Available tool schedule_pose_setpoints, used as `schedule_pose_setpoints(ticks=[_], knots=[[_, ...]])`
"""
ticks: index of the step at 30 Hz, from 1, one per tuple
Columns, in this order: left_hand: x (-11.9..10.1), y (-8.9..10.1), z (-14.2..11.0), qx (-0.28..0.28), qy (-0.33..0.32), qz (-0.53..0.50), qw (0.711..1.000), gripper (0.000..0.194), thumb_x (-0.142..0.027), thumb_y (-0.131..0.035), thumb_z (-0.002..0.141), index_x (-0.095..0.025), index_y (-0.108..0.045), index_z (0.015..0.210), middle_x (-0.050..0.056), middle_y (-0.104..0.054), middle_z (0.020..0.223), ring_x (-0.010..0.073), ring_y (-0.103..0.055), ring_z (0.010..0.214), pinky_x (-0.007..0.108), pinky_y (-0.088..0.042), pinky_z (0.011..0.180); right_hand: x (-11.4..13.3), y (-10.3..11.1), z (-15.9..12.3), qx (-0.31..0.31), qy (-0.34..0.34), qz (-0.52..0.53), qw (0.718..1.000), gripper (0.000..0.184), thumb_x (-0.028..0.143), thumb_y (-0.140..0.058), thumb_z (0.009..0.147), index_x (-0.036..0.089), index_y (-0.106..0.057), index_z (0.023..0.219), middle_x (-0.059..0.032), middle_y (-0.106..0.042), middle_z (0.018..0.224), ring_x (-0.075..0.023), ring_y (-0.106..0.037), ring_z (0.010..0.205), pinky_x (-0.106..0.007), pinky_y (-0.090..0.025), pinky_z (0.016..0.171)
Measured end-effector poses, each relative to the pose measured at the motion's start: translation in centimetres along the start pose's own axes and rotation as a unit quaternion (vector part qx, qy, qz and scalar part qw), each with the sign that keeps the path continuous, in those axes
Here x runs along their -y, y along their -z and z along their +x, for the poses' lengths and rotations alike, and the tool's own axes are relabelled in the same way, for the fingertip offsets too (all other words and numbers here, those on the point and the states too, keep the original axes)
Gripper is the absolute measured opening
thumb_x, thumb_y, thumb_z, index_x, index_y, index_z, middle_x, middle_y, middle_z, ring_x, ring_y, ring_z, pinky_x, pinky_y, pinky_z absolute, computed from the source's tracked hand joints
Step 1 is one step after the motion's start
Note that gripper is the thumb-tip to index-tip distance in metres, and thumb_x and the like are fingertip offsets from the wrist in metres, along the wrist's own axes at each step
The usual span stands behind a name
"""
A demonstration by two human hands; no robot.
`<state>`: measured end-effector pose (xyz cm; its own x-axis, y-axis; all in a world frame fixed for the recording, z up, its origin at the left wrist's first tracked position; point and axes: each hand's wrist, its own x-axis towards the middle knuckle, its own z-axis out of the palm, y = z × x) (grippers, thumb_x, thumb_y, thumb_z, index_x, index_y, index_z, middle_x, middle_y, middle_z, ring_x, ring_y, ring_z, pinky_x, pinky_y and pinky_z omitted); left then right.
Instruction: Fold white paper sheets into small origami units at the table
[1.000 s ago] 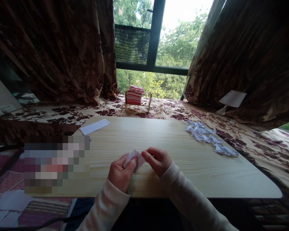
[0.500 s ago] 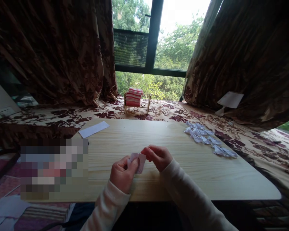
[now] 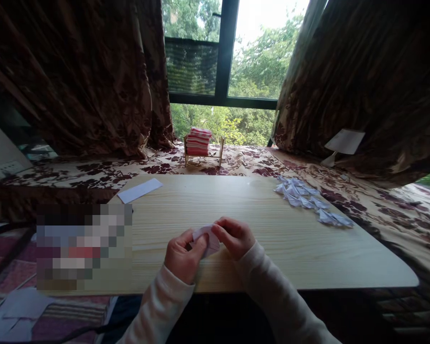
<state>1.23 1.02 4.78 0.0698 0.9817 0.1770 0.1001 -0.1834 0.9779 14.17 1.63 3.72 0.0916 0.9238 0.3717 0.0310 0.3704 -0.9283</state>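
A small piece of folded white paper (image 3: 212, 244) is held between both hands, above the near part of the wooden table. My left hand (image 3: 185, 253) pinches it from the left, with the thumb lying across its face. On its upper right edge, the thumb and fingers of my right hand (image 3: 235, 236) are closed. The fingers partly cover the paper, so its exact folds are hard to make out. Several folded white paper pieces (image 3: 296, 192) lie in a loose heap at the table's back right. A flat white paper strip (image 3: 140, 190) rests at the back left.
The pale wooden table (image 3: 308, 263) stands against a ledge with a flowered cover (image 3: 251, 160). On the ledge are a small rack with folded striped cloths (image 3: 198, 141) and a white lamp (image 3: 345, 142). White paper sheets (image 3: 21, 310) lie at the lower left, near a blurred-out patch.
My right hand has come slightly left and now grips the paper's edge, where it was at the corner before. The paper has turned and bends a little. The view has shifted slightly.
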Motion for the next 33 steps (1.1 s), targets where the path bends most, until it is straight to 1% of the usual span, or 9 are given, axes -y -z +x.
schedule_pose_setpoints(ticks=[5,8,11,14,19,24,27,29,33], knots=[[-0.1,0.0,-0.1,0.002,-0.011,0.006,1.0,0.026,-0.038,-0.06,0.065,-0.014,-0.06,0.054,-0.003,-0.054,0.053,0.0114,-0.05,0.052,0.02,-0.04,0.051,0.4,0.3,-0.2,0.049,0.006,-0.005,0.999,0.019,0.034,-0.06,0.073,0.016,-0.059,0.068,0.0018,-0.05,0.059,-0.0098,-0.044,0.053,-0.022,-0.036,0.048],[-0.2,0.1,-0.1,0.003,-0.018,0.007,1.0,0.023,-0.036,-0.06,0.066,-0.014,-0.064,0.06,-0.001,-0.057,0.055,0.0128,-0.052,0.055,0.021,-0.041,0.053,0.8,0.5,-0.3,0.081,0.018,-0.021,0.996,0.018,0.033,-0.058,0.075,0.015,-0.061,0.074,0.0002,-0.051,0.066,-0.0109,-0.047,0.058,-0.022,-0.038,0.051],[-0.4,0.1,-0.1,0.008,-0.031,0.011,0.999,0.021,-0.033,-0.058,0.067,-0.014,-0.066,0.064,-0.001,-0.058,0.058,0.0129,-0.052,0.057,0.021,-0.04,0.054,0.7,0.4,-0.3,0.064,0.016,-0.023,0.998,0.017,0.032,-0.058,0.075,0.015,-0.059,0.072,0.001,-0.05,0.063,-0.0101,-0.045,0.055,-0.022,-0.037,0.05],[-0.4,0.1,-0.2,0.016,-0.044,0.018,0.999,0.02,-0.031,-0.057,0.067,-0.014,-0.063,0.056,0.0,-0.056,0.056,0.012,-0.05,0.056,0.02,-0.039,0.052,0.9,0.1,-0.3,0.041,0.017,-0.036,0.998,0.015,0.028,-0.056,0.074,0.015,-0.055,0.067,0.0023,-0.049,0.057,-0.0089,-0.042,0.051,-0.022,-0.035,0.048],[-0.5,0.1,-0.3,0.033,-0.066,0.023,0.997,0.02,-0.028,-0.057,0.067,-0.015,-0.062,0.053,0.0,-0.054,0.057,0.0124,-0.051,0.059,0.02,-0.04,0.056,1.6,0.0,-0.5,0.047,0.061,-0.102,0.992,0.014,0.023,-0.052,0.075,0.015,-0.054,0.064,0.003,-0.046,0.056,-0.0086,-0.041,0.051,-0.021,-0.034,0.048],[-0.4,0.2,-0.4,0.049,-0.079,0.029,0.995,0.02,-0.027,-0.056,0.069,-0.015,-0.061,0.054,0.0,-0.054,0.058,0.0123,-0.05,0.059,0.02,-0.039,0.056,1.7,0.1,-0.6,0.05,0.04,-0.088,0.994,0.019,0.027,-0.05,0.077,0.015,-0.054,0.063,0.0022,-0.046,0.055,-0.009,-0.04,0.05,-0.022,-0.033,0.047],[-0.2,0.2,-0.4,0.062,-0.086,0.034,0.994,0.023,-0.027,-0.057,0.069,-0.015,-0.058,0.05,0.0,-0.052,0.058,0.0128,-0.05,0.06,0.021,-0.04,0.057,1.8,0.1,-0.5,0.061,0.057,-0.121,0.989,0.02,0.025,-0.049,0.076,0.015,-0.053,0.06,0.0023,-0.044,0.054,-0.0092,-0.039,0.05,-0.022,-0.032,0.047],[-0.2,0.3,-0.3,0.071,-0.089,0.035,0.993,0.023,-0.026,-0.056,0.07,-0.015,-0.058,0.05,0.0,-0.051,0.057,0.0129,-0.05,0.06,0.021,-0.039,0.057,1.8,0.1,-0.5,0.054,0.072,-0.136,0.987,0.021,0.024,-0.048,0.077,0.016,-0.051,0.059,0.0025,-0.043,0.054,-0.0093,-0.039,0.051,-0.022,-0.032,0.048],[-0.6,0.4,-0.3,0.094,-0.089,0.033,0.991,0.023,-0.025,-0.055,0.072,-0.015,-0.057,0.052,0.0,-0.051,0.058,0.0128,-0.05,0.06,0.021,-0.039,0.056,1.6,0.0,-0.6,0.052,0.058,-0.119,0.99,0.019,0.026,-0.051,0.077,0.016,-0.05,0.06,0.0036,-0.044,0.053,-0.0085,-0.038,0.049,-0.021,-0.032,0.046]])
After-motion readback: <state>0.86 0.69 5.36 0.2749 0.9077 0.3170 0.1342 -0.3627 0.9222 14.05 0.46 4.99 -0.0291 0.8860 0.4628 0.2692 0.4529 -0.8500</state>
